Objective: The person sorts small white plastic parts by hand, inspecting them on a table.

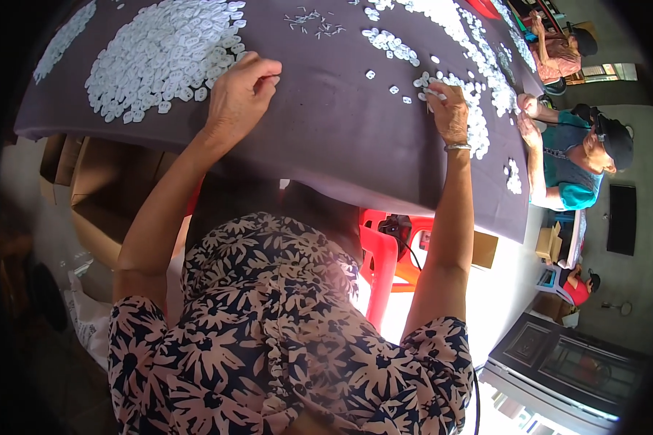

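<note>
My left hand (241, 96) hovers over the near part of the cloth-covered table, beside a big heap of small white plastic pieces (159, 54). Its fingers are curled in and pressed together; whatever they hold, if anything, is hidden. Farther right, my right hand (450, 114), with a bracelet (458, 147) on its wrist, reaches down at the edge of a second spread of white pieces (477, 127). Thumb and fingertips close on one small white piece there. A few single pieces (394, 90) lie between the two hands.
Small thin metal pins (315, 23) are scattered toward the far side of the purple-grey tablecloth (326, 138). A co-worker in a teal top (577, 156) handles pieces at the right edge. Cardboard boxes (116, 181) stand below left, and a red plastic chair (381, 254) below the table.
</note>
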A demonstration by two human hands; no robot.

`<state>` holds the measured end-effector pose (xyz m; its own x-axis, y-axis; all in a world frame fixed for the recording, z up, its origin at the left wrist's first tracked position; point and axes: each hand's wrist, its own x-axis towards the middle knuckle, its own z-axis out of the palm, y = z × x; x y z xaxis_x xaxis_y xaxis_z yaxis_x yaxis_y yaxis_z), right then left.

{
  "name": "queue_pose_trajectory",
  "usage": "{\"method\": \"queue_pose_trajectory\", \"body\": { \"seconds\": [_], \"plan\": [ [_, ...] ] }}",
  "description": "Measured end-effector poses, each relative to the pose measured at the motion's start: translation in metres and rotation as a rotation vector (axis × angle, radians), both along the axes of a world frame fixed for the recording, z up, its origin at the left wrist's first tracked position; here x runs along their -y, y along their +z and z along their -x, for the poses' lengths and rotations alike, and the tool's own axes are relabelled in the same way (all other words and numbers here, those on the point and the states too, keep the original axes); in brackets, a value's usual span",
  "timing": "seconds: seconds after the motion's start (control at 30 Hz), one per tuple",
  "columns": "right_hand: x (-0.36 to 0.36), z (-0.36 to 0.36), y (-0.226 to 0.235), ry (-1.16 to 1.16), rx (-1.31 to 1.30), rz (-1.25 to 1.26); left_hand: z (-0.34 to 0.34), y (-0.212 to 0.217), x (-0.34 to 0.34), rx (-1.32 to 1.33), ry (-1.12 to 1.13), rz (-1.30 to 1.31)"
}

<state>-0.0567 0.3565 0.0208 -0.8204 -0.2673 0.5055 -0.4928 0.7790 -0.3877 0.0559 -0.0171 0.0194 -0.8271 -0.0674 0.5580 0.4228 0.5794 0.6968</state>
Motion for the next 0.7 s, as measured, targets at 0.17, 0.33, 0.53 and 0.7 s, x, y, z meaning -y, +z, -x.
{"method": "queue_pose_trajectory", "body": {
  "seconds": [0.17,0.33,0.53,0.7],
  "plan": [
    [-0.001,-0.021,0.002,-0.059,0.026,0.047,0.0,-0.008,0.006,0.066,0.003,-0.027],
    [0.004,-0.05,0.002,-0.063,-0.046,-0.035,0.005,-0.016,0.007,0.073,-0.012,-0.119],
    [0.053,-0.073,0.011,0.036,0.114,0.02,0.002,-0.012,0.006,0.15,-0.027,-0.102],
    [0.071,-0.066,0.012,0.07,0.118,0.1,0.002,-0.012,0.006,0.146,-0.034,-0.086]
  ]
}}
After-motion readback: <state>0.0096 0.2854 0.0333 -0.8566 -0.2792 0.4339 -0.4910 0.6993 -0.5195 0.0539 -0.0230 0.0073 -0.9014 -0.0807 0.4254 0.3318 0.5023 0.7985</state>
